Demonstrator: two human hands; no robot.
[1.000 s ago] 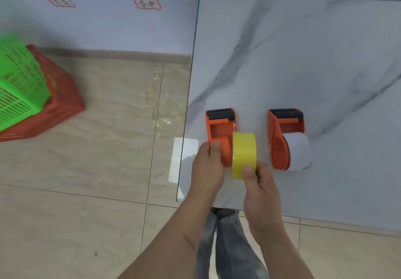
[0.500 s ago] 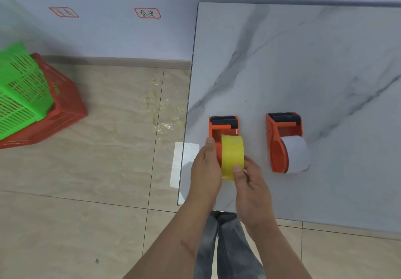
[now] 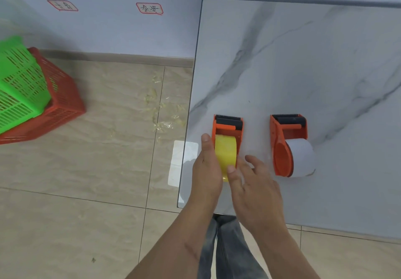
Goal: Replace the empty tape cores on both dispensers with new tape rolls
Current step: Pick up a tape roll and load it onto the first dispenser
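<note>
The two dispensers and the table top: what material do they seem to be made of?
The left dispenser and the right dispenser look like moulded orange plastic, smooth with a slight sheen, with black parts near the toothed edge. The table top looks like polished marble or a marble-look slab: grey veins on white, with a glossy reflection near its left edge. Which one, I cannot tell.

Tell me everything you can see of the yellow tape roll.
The yellow tape roll is a wide roll of glossy, slightly see-through yellow tape. It stands on edge inside the left orange dispenser, behind its black toothed cutter, near the left edge of the marble-look table. Its core and hub are hidden. The left hand cups its left side with the thumb alongside it. The right hand is spread open, one fingertip resting on the roll's near end.
</note>
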